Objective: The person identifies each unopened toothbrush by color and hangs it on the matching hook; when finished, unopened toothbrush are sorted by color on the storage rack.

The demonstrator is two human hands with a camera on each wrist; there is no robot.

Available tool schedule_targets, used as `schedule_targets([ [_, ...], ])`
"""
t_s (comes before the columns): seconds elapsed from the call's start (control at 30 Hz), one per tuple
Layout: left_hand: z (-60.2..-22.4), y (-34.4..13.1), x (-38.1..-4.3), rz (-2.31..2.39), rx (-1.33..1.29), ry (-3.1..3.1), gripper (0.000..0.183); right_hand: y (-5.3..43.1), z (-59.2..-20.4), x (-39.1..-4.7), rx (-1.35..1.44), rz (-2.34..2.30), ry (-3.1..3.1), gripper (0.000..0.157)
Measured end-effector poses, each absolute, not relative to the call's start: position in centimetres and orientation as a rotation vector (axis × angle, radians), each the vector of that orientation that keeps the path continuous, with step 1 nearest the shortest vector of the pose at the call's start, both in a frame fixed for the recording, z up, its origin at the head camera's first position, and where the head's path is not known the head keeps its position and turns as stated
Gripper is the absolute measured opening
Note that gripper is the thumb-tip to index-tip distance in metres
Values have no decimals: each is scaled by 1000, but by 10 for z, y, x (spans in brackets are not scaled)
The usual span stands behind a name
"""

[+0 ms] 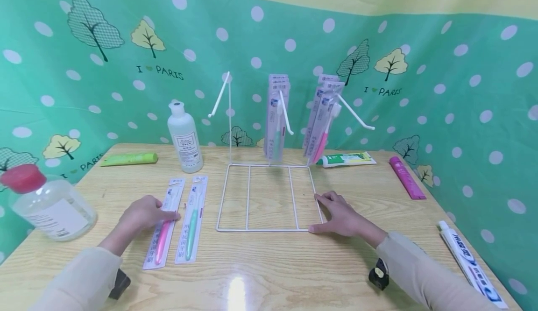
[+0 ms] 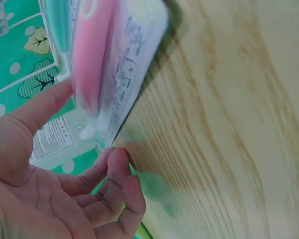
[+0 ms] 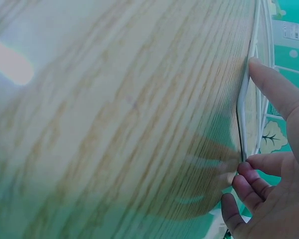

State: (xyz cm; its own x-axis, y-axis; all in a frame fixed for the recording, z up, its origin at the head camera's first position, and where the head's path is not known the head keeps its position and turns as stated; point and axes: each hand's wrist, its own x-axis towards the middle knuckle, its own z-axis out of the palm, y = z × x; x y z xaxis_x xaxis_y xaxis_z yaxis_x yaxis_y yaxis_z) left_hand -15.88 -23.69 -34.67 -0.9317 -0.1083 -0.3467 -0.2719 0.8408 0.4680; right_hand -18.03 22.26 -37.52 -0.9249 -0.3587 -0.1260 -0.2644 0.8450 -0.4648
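My left hand [image 1: 145, 212] is at a packaged pink toothbrush [image 1: 161, 241] lying on the table. Its thumb and fingers pinch the pack across its sides; the left wrist view shows the thumb [image 2: 47, 104] against the pack and fingertips at its edge. A packaged green toothbrush [image 1: 192, 231] lies just to the right. My right hand [image 1: 342, 215] grips the front right corner of a white wire rack [image 1: 260, 230], thumb on the front wire and fingers at the side wire. Packaged toothbrushes hang on the rack's middle hook [image 1: 286, 112] and right hook [image 1: 355, 111]; the left hook [image 1: 219, 95] is bare.
Behind the left hand stand a white bottle [image 1: 185, 138] and a green tube [image 1: 129, 159]. A red-capped bottle [image 1: 63, 213] is at far left. A green-and-white tube [image 1: 346, 159], a magenta tube [image 1: 407, 178] and a white toothpaste tube [image 1: 470, 264] lie right. A patterned curtain [image 1: 235, 17] backs the table.
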Motion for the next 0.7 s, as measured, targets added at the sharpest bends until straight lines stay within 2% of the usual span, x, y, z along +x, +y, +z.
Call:
schedule_targets([
  [0.2, -348, -234, -158, 678, -262, 2766, 33, 223, -377, -181, -475, -667, 2818, 97],
  [0.3, -347, -235, -160, 695, -269, 2740, 28, 223, -378, -181, -475, -679, 2818, 97],
  [0.7, -351, -245, -167, 830, -306, 2652, 58, 222, -378, -181, -475, -670, 2819, 97],
])
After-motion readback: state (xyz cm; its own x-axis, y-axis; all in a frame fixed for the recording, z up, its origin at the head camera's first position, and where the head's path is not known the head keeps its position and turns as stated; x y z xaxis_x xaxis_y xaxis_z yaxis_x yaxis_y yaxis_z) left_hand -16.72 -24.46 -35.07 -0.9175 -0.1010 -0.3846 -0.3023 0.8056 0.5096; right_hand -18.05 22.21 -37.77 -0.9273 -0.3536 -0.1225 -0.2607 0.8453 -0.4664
